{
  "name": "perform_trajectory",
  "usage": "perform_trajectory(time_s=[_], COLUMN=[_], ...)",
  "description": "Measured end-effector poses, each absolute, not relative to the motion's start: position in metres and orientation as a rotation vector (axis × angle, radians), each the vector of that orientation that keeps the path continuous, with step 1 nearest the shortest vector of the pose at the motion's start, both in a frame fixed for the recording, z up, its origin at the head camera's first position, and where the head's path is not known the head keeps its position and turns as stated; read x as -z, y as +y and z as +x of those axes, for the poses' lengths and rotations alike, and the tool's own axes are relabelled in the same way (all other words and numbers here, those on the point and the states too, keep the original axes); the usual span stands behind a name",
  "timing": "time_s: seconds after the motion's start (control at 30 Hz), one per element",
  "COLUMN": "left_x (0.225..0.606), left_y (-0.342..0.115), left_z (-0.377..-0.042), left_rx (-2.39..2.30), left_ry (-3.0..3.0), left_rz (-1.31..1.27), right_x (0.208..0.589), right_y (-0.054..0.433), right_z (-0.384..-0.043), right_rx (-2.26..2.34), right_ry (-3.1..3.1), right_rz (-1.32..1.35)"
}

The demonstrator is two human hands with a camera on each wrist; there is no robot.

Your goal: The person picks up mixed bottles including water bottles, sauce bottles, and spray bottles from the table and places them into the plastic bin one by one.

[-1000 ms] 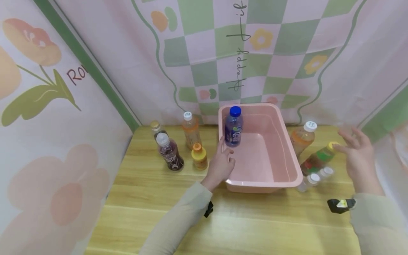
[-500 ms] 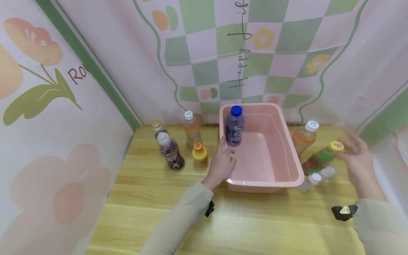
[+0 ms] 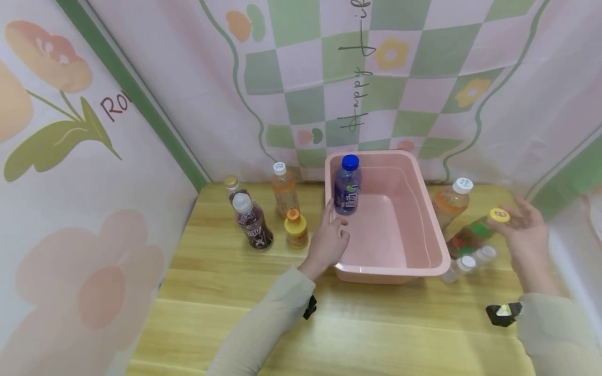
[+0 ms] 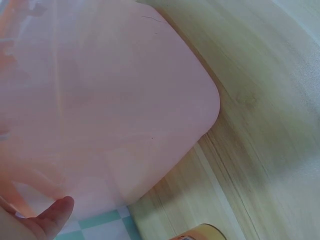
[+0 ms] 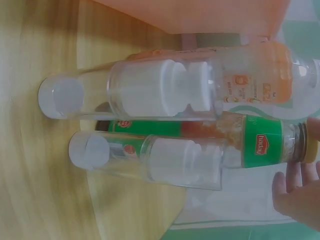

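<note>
My right hand (image 3: 529, 237) pinches the yellow cap of a sauce bottle (image 3: 475, 232) with a green label, right of the pink basin (image 3: 435, 269). In the right wrist view, fingertips lie about the cap of this sauce bottle (image 5: 262, 142), which stands on the table behind two clear pump bottles (image 5: 165, 87). On the basin's left rim my left hand (image 3: 326, 243) holds on, fingers on both sides of it. The left wrist view has a fingertip (image 4: 57, 212) by the basin's outer wall (image 4: 115, 100). Inside the basin, at its back left, stands a blue-capped drink bottle (image 3: 348, 190).
Left of the basin stand a dark drink bottle (image 3: 254, 224), a gold-capped bottle (image 3: 232, 185), an orange drink bottle (image 3: 284, 193) and a small yellow bottle (image 3: 296, 232). Another orange drink bottle (image 3: 451, 201) is at the back right. Behind the table (image 3: 367, 324) hangs a patterned curtain (image 3: 301, 68).
My right hand has come down slightly, and its fingers have closed about the sauce bottle's yellow cap. The left hand has stayed on the basin's rim.
</note>
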State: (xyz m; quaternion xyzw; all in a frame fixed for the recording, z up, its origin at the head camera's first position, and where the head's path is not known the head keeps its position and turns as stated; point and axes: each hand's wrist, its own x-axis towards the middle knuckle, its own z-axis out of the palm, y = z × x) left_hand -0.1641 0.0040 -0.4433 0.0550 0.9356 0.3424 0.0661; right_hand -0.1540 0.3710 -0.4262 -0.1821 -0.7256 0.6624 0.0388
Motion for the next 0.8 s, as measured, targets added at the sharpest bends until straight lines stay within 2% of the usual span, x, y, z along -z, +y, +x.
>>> perform_trajectory(time_s=[0.33,0.8], left_x=[0.442,0.44], left_y=[0.005,0.004], left_z=[-0.164,-0.163], left_rx=[-1.025,-1.049], left_ry=[2.825,2.814], left_rz=[0.158,0.155], right_x=[0.432,0.437], right_y=[0.366,0.359], right_z=[-0.153,-0.157], right_rx=[-1.621,-1.435], right_ry=[-2.462,-2.535], right_rz=[-0.536,-0.57])
